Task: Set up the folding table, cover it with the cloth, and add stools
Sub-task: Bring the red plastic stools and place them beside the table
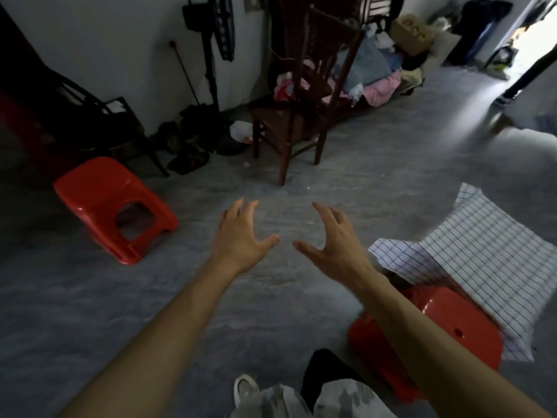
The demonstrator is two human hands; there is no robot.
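Both my hands reach out over the bare grey floor with fingers spread and nothing in them. My left hand [241, 233] and my right hand [331, 239] are a short gap apart, palms down. A red plastic stool [102, 194] lies tipped on the floor to the left. At the lower right stands another red stool [452, 327], with a white checked cloth [488, 260] draped over its far side. No folding table can be made out with certainty.
A dark wooden chair [304, 116] stands ahead by the wall, with a pile of clothes [376, 73] behind it. A standing fan [220, 34], shoes and dark clutter line the left wall. A bright doorway [536, 40] opens at the far right.
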